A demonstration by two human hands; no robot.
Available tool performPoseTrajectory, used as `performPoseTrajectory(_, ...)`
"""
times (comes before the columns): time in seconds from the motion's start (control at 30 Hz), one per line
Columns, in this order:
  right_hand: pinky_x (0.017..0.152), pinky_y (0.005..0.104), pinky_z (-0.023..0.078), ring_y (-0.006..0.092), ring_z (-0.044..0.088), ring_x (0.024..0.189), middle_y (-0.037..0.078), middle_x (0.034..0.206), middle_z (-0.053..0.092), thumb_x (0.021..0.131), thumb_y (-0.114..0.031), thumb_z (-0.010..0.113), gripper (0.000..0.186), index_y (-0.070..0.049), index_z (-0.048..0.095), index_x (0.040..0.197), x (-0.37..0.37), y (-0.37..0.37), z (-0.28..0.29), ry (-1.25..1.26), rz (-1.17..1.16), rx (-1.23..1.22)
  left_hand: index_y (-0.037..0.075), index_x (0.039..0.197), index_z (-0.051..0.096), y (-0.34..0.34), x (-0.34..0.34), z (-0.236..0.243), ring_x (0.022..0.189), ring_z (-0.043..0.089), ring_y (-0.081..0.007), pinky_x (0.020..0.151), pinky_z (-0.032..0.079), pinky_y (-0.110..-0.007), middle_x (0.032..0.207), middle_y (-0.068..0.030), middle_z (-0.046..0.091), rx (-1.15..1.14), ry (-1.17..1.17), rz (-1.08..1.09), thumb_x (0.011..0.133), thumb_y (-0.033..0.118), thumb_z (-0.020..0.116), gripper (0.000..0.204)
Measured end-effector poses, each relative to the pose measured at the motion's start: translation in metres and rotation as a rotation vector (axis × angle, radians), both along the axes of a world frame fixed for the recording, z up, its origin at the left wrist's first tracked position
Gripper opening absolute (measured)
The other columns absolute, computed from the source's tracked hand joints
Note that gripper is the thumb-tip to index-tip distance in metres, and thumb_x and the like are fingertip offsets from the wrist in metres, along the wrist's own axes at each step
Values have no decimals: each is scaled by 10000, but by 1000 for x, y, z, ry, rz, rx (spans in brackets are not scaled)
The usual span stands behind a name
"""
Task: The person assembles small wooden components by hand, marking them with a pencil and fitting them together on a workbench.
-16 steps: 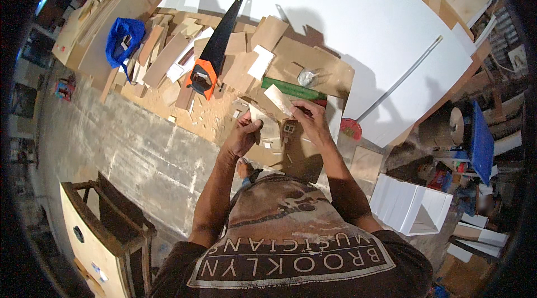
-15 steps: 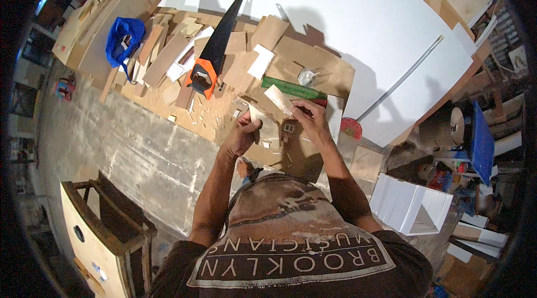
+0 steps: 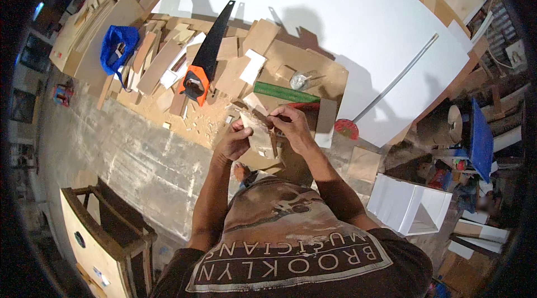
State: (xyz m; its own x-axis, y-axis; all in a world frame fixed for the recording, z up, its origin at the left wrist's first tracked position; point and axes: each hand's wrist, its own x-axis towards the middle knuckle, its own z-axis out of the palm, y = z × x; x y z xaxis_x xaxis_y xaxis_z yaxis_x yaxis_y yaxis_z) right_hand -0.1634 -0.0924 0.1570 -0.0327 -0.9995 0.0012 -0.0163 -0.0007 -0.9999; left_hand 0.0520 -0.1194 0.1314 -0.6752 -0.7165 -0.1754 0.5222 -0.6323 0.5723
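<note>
Across a cluttered workshop with a concrete floor (image 3: pixel 142 152), we see wood offcuts (image 3: pixel 156 71) strewn around an orange-handled saw (image 3: pixel 210 57). At center, the left hand (image 3: pixel 231 144) grips a pale piece of wood (image 3: pixel 260 138) by its left edge, thumb pressed to its face. The right hand (image 3: pixel 295 130) is at the piece's upper right edge, thumb and fingers drawn close together; we cannot tell whether they pinch anything. Beyond the hands, we see a green strip (image 3: pixel 285 92); a blue bag (image 3: pixel 119 49) sits far left.
</note>
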Motion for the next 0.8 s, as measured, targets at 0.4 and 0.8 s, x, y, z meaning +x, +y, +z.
performPoseTrajectory(0.4,773,325,508,145,642,883,56,926,689,903,-158,686,184,-14,710,1014,-60,-25,-30,39,-31,209,11,1461,413,9,-12,10,1308,532,-276,1098,435,-445,1462,-132,502,15,39,76,834,170,739,725)
performPoseTrajectory(0.8,719,466,509,406,655,834,224,834,662,841,-114,660,104,-11,660,828,-130,-129,-111,1039,-210,-204,11,1394,523,10,-6,24,1192,616,-232,1051,466,-409,1305,-87,639,14,-53,224,804,186,770,663)
